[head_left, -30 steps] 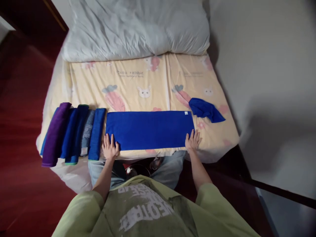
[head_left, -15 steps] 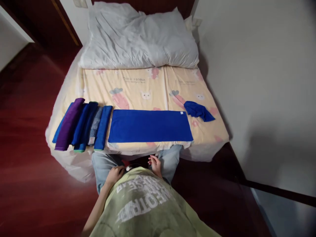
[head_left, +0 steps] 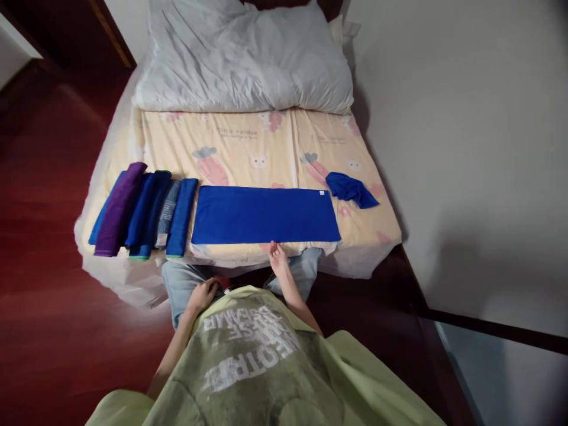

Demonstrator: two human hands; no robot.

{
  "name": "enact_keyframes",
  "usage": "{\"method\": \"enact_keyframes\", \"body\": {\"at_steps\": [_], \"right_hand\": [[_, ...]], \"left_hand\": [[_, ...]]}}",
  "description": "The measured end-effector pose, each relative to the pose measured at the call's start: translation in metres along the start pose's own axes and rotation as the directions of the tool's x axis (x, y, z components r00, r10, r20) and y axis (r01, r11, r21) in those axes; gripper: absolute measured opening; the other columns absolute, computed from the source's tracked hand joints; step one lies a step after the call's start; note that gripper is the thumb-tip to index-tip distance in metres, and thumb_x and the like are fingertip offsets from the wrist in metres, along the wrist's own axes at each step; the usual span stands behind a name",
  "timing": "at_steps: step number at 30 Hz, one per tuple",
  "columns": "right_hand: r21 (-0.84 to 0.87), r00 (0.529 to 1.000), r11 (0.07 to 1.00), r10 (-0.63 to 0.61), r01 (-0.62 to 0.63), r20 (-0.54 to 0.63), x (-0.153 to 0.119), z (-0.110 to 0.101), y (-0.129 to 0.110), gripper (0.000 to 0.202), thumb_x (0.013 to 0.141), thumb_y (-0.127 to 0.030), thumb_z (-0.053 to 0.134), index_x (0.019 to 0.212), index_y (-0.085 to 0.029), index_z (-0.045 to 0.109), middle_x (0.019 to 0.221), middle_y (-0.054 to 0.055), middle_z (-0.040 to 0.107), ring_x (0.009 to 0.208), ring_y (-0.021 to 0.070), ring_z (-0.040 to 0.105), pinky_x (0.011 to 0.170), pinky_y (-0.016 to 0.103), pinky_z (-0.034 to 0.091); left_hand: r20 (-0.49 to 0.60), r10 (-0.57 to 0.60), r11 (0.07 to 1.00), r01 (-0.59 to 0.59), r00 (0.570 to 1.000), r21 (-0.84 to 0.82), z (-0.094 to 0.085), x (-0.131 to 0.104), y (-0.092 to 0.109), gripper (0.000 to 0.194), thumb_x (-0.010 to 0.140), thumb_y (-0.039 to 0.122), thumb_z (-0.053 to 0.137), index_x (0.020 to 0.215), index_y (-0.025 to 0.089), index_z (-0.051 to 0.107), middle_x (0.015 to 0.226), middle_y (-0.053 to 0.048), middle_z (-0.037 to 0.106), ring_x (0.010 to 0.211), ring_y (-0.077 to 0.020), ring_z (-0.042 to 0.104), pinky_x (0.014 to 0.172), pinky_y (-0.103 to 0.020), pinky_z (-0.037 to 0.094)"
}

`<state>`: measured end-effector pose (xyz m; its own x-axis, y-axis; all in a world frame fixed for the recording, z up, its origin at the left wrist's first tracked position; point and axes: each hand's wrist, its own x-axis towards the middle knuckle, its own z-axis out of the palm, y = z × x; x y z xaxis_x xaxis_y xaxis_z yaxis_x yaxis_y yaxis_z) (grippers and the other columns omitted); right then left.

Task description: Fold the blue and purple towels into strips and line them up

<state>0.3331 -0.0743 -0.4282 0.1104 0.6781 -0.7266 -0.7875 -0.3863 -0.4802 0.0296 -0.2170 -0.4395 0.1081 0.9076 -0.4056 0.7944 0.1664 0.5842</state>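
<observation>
A blue towel (head_left: 266, 215), folded into a long rectangle with a small white tag at its far right corner, lies flat along the bed's front edge. My right hand (head_left: 278, 259) is at the middle of its near edge, palm partly up, fingers loosely bent and apart. The fingertips are at or just short of the cloth, with nothing held. Resting on my left thigh, my left hand (head_left: 204, 294) is loosely open and appears to hold nothing. To the right of the flat towel lies a crumpled blue cloth (head_left: 350, 188).
Several long folded towels lie side by side at the left, among them a purple towel (head_left: 120, 210) and a grey towel (head_left: 168, 207). A large grey-white pillow or quilt (head_left: 248, 59) covers the far end of the bed (head_left: 239, 160). A wall (head_left: 461, 118) stands at the right.
My right hand has moved forward from my lap to the flat towel's near edge. My left hand stays on my thigh. The view has tilted down slightly.
</observation>
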Motion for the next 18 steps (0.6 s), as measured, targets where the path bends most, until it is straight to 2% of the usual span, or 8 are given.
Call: {"method": "enact_keyframes", "body": {"at_steps": [8,13,18], "right_hand": [[0.060,1.000,0.998,-0.001,-0.001,0.023,0.007,0.011,0.015,0.017,0.100,-0.019,0.054,0.094,-0.018,0.069,0.116,0.009,0.076,0.115,0.0100,0.071,0.099,0.022,0.060],[0.061,1.000,0.998,-0.013,0.013,-0.004,0.011,0.013,0.015,0.017,0.100,-0.024,0.055,0.102,-0.019,0.071,0.119,0.010,0.075,0.127,0.0124,0.066,0.099,0.028,0.061],[0.113,1.000,0.994,0.002,-0.001,-0.010,0.013,0.018,0.013,0.015,0.099,-0.024,0.056,0.097,-0.019,0.070,0.129,0.012,0.073,0.134,0.0110,0.062,0.102,0.024,0.058]], "left_hand": [[0.035,-0.019,1.000,0.018,0.999,0.018,0.001,0.002,-0.003,0.042,0.099,0.040,0.034,0.114,0.023,0.070,0.119,-0.008,0.077,0.107,-0.0266,0.073,0.093,-0.033,0.053],[0.032,-0.025,1.000,0.025,0.999,0.000,0.000,0.000,0.001,0.043,0.098,0.040,0.034,0.113,0.022,0.070,0.115,-0.009,0.078,0.104,-0.0273,0.073,0.092,-0.035,0.054],[0.023,-0.039,0.999,0.039,0.999,0.012,-0.003,0.001,0.007,0.043,0.096,0.038,0.036,0.115,0.022,0.071,0.117,-0.009,0.078,0.106,-0.0274,0.074,0.097,-0.036,0.054]]}}
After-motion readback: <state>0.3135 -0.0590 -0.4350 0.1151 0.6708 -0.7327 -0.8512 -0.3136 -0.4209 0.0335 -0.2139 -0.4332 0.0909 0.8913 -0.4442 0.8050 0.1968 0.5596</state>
